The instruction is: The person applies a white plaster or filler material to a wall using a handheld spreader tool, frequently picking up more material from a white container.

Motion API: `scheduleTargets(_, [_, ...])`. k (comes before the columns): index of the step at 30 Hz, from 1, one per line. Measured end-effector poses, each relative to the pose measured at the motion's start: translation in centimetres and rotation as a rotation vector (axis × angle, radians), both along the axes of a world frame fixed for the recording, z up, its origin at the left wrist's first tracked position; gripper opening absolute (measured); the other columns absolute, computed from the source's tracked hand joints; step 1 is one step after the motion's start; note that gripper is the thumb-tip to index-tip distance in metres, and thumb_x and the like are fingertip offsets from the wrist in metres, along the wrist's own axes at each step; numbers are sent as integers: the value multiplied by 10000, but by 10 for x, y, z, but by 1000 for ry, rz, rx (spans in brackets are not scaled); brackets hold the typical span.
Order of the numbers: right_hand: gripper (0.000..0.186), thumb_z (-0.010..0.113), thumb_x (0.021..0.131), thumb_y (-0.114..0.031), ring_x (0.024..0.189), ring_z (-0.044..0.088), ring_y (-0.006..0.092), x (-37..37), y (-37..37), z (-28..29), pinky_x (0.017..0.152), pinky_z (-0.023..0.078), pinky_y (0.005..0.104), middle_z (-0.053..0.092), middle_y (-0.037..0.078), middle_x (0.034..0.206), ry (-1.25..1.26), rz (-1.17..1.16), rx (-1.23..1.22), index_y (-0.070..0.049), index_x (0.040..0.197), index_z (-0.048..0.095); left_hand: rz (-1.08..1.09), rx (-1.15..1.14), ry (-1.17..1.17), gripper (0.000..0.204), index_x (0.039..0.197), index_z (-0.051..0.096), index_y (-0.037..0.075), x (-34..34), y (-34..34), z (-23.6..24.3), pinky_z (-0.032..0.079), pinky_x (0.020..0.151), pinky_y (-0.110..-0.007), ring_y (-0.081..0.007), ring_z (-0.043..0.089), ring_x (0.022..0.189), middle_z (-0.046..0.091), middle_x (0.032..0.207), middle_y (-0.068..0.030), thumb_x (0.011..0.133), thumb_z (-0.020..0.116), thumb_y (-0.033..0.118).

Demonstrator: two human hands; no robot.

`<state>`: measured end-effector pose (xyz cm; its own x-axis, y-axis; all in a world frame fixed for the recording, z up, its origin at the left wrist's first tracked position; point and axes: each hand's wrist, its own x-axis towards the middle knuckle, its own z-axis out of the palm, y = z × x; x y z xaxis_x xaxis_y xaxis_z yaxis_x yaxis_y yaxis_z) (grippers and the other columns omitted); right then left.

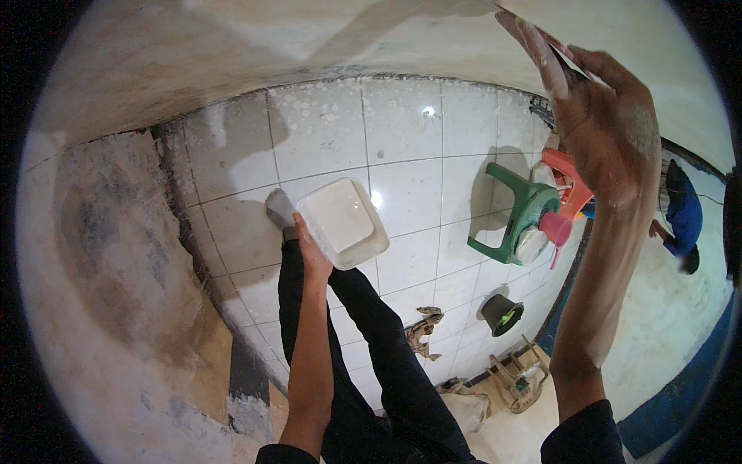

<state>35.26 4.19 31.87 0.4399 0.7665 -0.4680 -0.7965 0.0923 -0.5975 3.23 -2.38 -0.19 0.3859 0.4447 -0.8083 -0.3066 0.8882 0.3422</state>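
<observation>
My left hand (313,251) grips the left side of a white rectangular tub (380,249). A smooth, off-white paste or liquid (345,216) lies inside it. The tub is held in front of my legs, above the tiles. My right hand (607,127) is raised at the upper right, close to the pale wall (433,35). Its long fingers reach toward the wall and its thumb is bent opposite them. A thin, flat piece (570,63) with a dark face shows between fingers and thumb; most of it is hidden, so its kind is unclear. Whitish smears mark the hand.
A green plastic stool (506,249) bears a pink dipper (555,226), beside a red stool (570,189). Farther down are a black bucket (495,325), a crumpled brown cloth (422,331) and a wooden frame (519,383). White spots dot the tiled floor (321,120). A person in blue (684,209) is at the right.
</observation>
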Motion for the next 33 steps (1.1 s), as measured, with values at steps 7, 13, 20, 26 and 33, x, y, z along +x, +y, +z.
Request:
scheduleTargets(7, [428,444,906,-2,1259,484,355,-36,-35,-55,1110,388,461,477,304,1327,-60,-210,-186,171,1291,377,16,-9,-49,695,1429,370,95,0,4,4,365,1087,-440,-285,444,1297,446,1422,-116,967,335,612])
scheduleTargets(13, [315,515,879,-11,1138,561,337,-33,-38,-148,1056,434,472,568,236,1205,26,-171,-94,129,1160,493,-31,52,2,750,1401,386,52,6,8,18,390,1063,-401,-258,473,1268,475,1375,-121,950,337,650])
scheduleTargets(20, [209,449,886,36,1131,561,377,-3,3,-148,1049,471,478,562,280,1142,-148,-108,-83,165,1041,502,-31,39,-12,767,1402,385,51,2,4,10,386,1065,-396,-255,477,1262,486,1361,-119,941,346,662])
scheduleTargets(26, [257,451,908,-14,1055,604,309,-5,12,-128,1003,497,375,618,244,1102,-171,-124,-159,174,1020,585,-11,18,14,715,1417,386,91,-4,-2,-5,384,1069,-449,-301,463,1277,468,1394,-122,950,360,631])
scheduleTargets(33, [258,471,917,-42,1052,610,331,-1,12,-114,1008,502,405,616,252,1092,-234,-126,-117,167,1021,581,-20,39,-50,725,1420,386,99,1,1,-2,386,1067,-450,-293,463,1278,476,1388,-109,942,362,644])
